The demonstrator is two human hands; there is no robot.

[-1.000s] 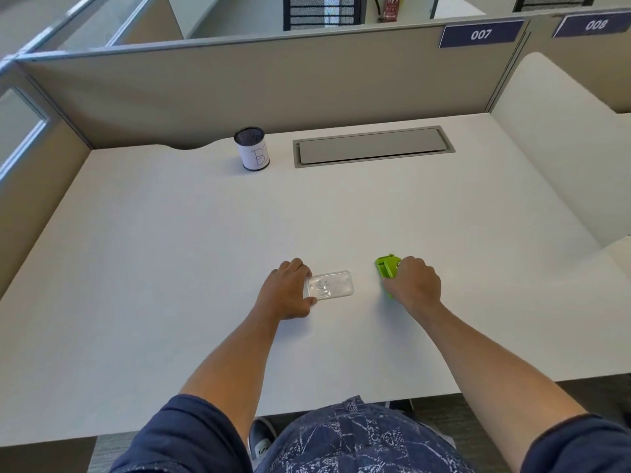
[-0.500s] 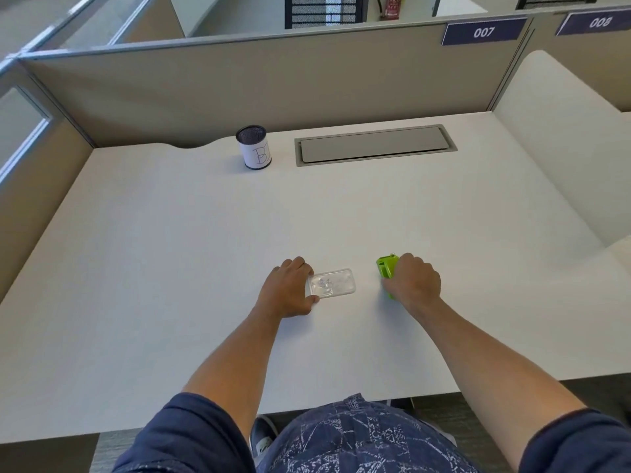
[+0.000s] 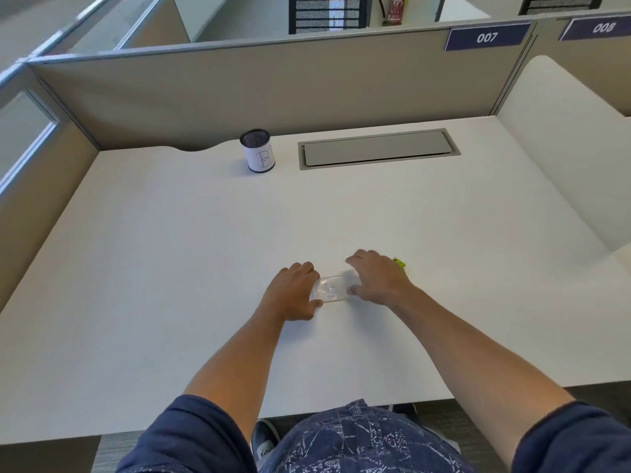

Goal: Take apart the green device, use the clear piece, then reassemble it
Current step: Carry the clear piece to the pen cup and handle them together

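Office cubicle, pale desk (image 3: 170,268) seen from above, two bare arms reaching forward to one clear piece (image 3: 332,289).

Near the front edge of the desk, at its middle, the left hand (image 3: 293,292) grips the left end of the clear piece with curled fingers. The right hand (image 3: 375,279) arches over its right end, thumb and fingertips touching it. A sliver of the green device (image 3: 398,263) shows just behind the right hand. A labelled pen cup (image 3: 257,151) stands by the back edge.

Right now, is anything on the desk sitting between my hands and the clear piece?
Nothing visible does. The left hand is at the left end of the clear piece and the right hand is at its right end. The green device lies behind the right hand, out of the way.
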